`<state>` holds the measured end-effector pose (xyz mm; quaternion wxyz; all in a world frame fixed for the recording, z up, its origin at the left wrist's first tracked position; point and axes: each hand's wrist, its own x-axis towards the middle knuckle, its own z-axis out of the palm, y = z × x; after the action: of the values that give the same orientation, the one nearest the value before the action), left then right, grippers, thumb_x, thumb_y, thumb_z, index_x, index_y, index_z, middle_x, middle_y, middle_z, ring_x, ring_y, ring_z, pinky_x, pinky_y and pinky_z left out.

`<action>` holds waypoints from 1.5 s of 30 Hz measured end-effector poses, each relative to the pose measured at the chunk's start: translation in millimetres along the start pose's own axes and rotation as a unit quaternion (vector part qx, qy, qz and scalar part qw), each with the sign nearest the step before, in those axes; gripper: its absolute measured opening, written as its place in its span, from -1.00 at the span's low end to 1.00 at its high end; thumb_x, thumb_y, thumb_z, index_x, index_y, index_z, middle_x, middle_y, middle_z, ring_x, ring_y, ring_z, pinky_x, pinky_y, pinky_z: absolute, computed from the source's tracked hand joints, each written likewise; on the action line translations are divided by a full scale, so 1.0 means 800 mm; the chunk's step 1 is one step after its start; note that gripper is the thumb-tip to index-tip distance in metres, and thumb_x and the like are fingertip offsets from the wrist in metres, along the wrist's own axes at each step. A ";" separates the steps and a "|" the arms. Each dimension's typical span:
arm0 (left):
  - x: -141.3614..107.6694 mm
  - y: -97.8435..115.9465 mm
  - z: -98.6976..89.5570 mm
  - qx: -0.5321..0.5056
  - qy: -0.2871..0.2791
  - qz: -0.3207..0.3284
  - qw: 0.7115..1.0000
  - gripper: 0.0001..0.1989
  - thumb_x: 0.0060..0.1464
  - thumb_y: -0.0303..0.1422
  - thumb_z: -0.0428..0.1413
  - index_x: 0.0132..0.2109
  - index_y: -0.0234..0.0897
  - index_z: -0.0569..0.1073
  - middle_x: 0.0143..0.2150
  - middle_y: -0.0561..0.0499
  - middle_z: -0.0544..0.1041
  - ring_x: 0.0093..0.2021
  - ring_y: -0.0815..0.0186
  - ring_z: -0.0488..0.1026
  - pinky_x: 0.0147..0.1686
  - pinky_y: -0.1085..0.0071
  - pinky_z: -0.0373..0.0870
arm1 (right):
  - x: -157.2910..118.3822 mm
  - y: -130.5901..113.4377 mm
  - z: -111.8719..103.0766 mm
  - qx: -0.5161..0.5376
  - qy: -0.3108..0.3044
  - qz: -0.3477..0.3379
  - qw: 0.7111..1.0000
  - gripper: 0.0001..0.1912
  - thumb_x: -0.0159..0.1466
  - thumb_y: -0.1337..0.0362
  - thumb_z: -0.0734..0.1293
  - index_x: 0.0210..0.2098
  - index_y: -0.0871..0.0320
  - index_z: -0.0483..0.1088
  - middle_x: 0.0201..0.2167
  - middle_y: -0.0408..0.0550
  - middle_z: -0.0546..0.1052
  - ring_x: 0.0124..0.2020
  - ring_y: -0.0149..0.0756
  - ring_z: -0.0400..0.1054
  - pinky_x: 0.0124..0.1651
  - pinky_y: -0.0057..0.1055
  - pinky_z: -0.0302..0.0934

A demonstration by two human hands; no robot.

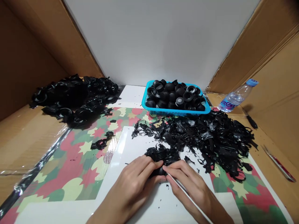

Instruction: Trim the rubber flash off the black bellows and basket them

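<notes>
Near the front middle, my left hand (137,177) is closed round a black ribbed rubber part (159,171), mostly covered by the fingers. My right hand (189,183) pinches a thin light-coloured tool (184,190) whose shaft runs down to the lower right. Its tip meets the rubber part and is hidden between the fingertips. The two hands almost touch. Just beyond the fingers, more black ribbed rubber with ragged edges (161,153) lies on a white sheet (119,165).
A blue basket (175,111) holds several black rubber parts at the back. Black scraps (217,140) spread in front and right of it. A black pile (77,99) lies back left. A water bottle (237,96) and a red-handled knife (280,166) are at the right.
</notes>
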<state>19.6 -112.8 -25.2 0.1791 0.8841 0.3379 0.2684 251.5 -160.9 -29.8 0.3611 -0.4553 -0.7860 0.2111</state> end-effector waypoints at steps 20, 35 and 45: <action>-0.006 0.001 0.003 -0.018 0.007 -0.021 1.000 -0.78 0.63 -0.33 0.03 0.18 -0.23 0.56 -0.15 -0.07 0.63 -0.15 0.18 0.63 -0.16 0.36 0.55 | 0.002 0.013 0.011 -0.128 0.148 0.083 0.977 -0.75 0.65 0.36 0.20 0.20 0.15 0.45 0.00 0.13 0.64 0.03 -0.11 0.65 0.09 -0.27 0.57; -0.013 -0.006 0.012 -0.001 0.001 -0.009 1.000 -0.80 0.59 -0.46 0.05 0.21 -0.25 0.49 -0.11 -0.06 0.57 -0.13 0.16 0.56 -0.12 0.32 0.50 | -0.012 0.001 0.010 0.108 0.114 0.060 0.986 -0.80 0.46 0.45 0.41 -0.01 0.02 0.48 -0.15 -0.18 0.68 -0.14 -0.39 0.66 0.01 -0.57 0.55; -0.005 -0.001 0.007 0.038 0.000 0.039 0.999 -0.77 0.57 -0.55 -0.02 0.17 -0.31 0.49 -0.11 -0.11 0.65 -0.14 0.10 0.63 -0.17 0.25 0.54 | -0.011 0.000 0.009 0.123 0.118 0.081 0.982 -0.82 0.49 0.41 0.41 -0.01 -0.01 0.48 -0.11 -0.23 0.67 -0.08 -0.45 0.64 0.09 -0.64 0.47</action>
<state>20.2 -116.0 -31.5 0.1351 0.9026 0.3133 0.2626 248.5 -168.7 -37.8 0.4862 -0.4911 -0.6667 0.2791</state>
